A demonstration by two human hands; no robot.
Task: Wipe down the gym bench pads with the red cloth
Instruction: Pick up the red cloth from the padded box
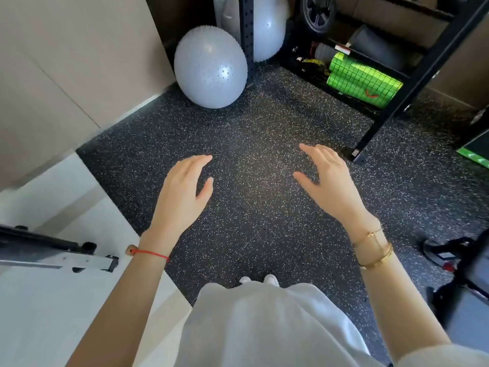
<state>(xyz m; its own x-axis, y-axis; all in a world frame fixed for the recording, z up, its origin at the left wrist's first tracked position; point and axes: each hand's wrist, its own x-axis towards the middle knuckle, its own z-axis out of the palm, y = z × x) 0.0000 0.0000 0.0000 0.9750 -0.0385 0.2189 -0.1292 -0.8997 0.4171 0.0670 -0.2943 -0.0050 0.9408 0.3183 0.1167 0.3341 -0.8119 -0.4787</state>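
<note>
My left hand point(184, 190) and my right hand point(326, 181) hover side by side over the black speckled rubber floor point(254, 144), palms down, fingers relaxed and spread, holding nothing. No red cloth shows in the head view. No bench pad is plainly visible; at the lower right edge a black frame with a wheel and a dark padded part point(465, 271) is partly cut off, and I cannot tell what machine it belongs to.
Two grey spiky exercise balls point(210, 67) sit by the wall corner. A black rack point(412, 75) at the right holds a green foam roller point(363, 79) and rolled mats. A white-and-black frame foot point(79, 258) lies on the pale floor at left.
</note>
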